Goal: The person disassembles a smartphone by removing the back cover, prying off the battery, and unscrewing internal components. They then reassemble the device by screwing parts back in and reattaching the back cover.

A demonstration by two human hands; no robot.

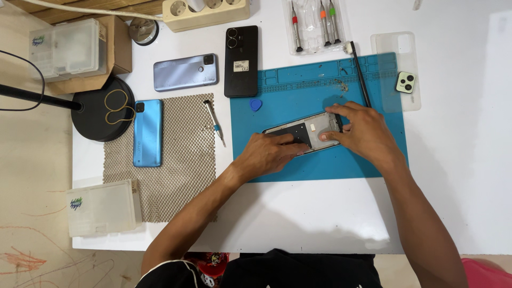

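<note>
An opened phone frame (312, 127), grey inside with a dark edge, lies on a blue work mat (320, 165) in the head view. My left hand (269, 152) rests on the frame's near left end, fingers pressing it down. My right hand (361, 133) covers the frame's right end, thumb and fingers on its inner surface. Whether either hand pinches a small part is hidden by the fingers.
A blue pick (256, 104), a black rod (361, 80), a clear phone case (397, 58) and a packet of screwdrivers (314, 26) lie around the mat. Left of it are a screwdriver (215, 122), a black phone (241, 61), two blue phones (148, 132) (185, 72), plastic boxes (101, 207) and a lamp base (98, 109).
</note>
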